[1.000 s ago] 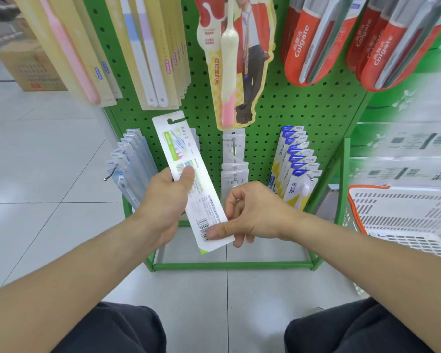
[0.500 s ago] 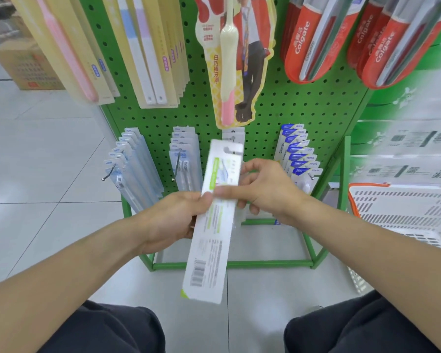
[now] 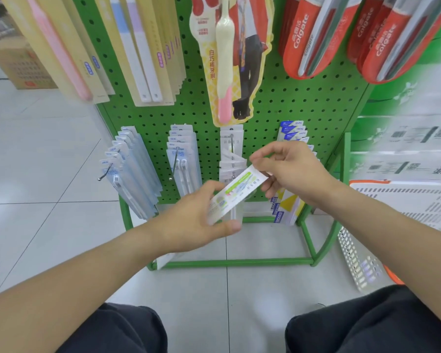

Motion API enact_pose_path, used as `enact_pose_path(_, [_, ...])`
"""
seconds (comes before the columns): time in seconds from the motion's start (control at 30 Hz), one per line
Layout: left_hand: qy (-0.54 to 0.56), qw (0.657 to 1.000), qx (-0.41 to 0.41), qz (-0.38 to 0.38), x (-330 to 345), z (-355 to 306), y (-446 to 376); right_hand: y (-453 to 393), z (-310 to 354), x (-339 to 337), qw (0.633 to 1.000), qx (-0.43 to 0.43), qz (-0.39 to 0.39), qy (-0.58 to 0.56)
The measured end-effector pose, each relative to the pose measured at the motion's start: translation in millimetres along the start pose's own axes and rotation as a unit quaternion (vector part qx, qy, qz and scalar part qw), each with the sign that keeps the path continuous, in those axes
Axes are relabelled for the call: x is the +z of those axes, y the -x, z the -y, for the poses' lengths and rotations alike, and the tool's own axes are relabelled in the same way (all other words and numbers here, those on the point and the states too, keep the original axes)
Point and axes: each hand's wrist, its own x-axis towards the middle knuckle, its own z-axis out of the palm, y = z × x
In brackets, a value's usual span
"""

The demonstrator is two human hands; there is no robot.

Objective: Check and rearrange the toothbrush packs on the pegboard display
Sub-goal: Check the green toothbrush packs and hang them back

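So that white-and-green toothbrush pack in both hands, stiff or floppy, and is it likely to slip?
The toothbrush pack looks like thin card with a clear blister, so probably light and slightly bendy. It spans straight between the left hand and right hand, suggesting some stiffness. The glossy surface may be slippery, so grip the edges.

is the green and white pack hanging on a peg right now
No, both the left hand and right hand hold the pack off the pegboard.

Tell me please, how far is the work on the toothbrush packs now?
Done: three bottom-row hooks carry neat stacks, such as the leftmost stack. In hand: the left hand and right hand both hold one white-and-green pack, off any hook. Left: hanging it, probably on the centre hook with similar white packs.
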Motion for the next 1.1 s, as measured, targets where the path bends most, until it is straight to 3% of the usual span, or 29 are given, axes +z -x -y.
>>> enact_pose_path(0.1, [-0.096,0.994,-0.008,0.059,7,-1,-9,1,4,-3,0.995,0.034,0.044,-0.079])
enact_pose_path(0.23, [-0.047,0.995,-0.060,0.071,8,7,-15,1,-4,-6,0.993,-0.012,0.112,0.031])
enact_pose_path(0.4, [0.052,0.990,-0.121,0.044,6,18,-25,-8,-19,-9,0.976,-0.087,0.093,0.177])
enact_pose_path(0.6, [0.115,0.988,-0.105,-0.011,6,27,-32,-12,-24,6,0.987,-0.115,0.036,0.106])
enact_pose_path(0.87, [0.098,0.987,-0.056,-0.114,14,26,-42,-14,-14,18,0.975,-0.124,-0.018,0.182])
enact_pose_path(1.1, [0.125,0.986,-0.054,-0.101,14,20,-45,-13,-9,15,0.964,-0.111,-0.005,0.241])
